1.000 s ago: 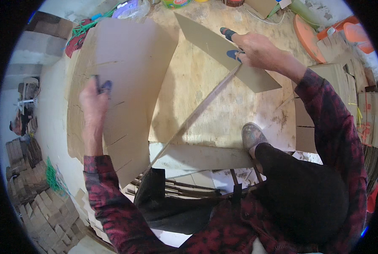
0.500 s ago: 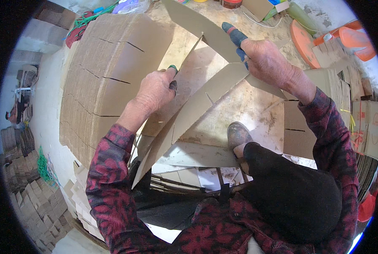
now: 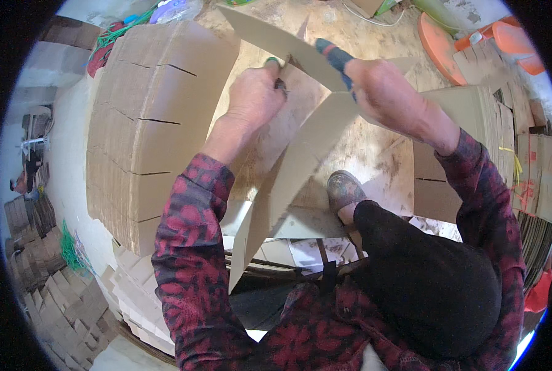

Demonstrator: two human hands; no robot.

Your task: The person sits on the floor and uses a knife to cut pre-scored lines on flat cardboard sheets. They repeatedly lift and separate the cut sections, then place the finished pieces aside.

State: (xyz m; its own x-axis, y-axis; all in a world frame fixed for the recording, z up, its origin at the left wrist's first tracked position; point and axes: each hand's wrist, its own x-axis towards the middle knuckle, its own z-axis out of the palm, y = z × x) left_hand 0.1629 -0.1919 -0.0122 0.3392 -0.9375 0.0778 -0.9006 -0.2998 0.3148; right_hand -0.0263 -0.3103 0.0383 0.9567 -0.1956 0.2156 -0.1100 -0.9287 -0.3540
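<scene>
- Far over at the left, beyond the counter [image 3: 387, 164]: heaped pieces of cut cardboard [image 3: 66, 303], with a tangle of green string [image 3: 72, 250] near them.
- Next, standing at the counter's left side: a tall stack of slotted sheets [image 3: 127, 136], packed face to face, slots lined up in rows.
- Right of that stack: the left hand [image 3: 257, 96], fingers [image 3: 274, 62] curled inward, dark coverings on some, close beside the upper cardboard strip [image 3: 260, 34]; tips partly hidden, so cannot tell whether pinching an edge there.
- Across the middle, raised over the counter: that upper strip, slanting down to the right, and a lower strip [image 3: 316, 142] meeting it, slanting toward the counter's near edge.
- Below these strips, planted on the counter: a speckled shoe [image 3: 347, 188].
- Farther right: the right hand [image 3: 387, 89], slightly blurred, fingers closed on the upper strip near the meeting place, blue coverings on some.
- Rightmost: another slotted cardboard stack [image 3: 458, 99], with an orange rounded piece [image 3: 439, 52] behind.
</scene>
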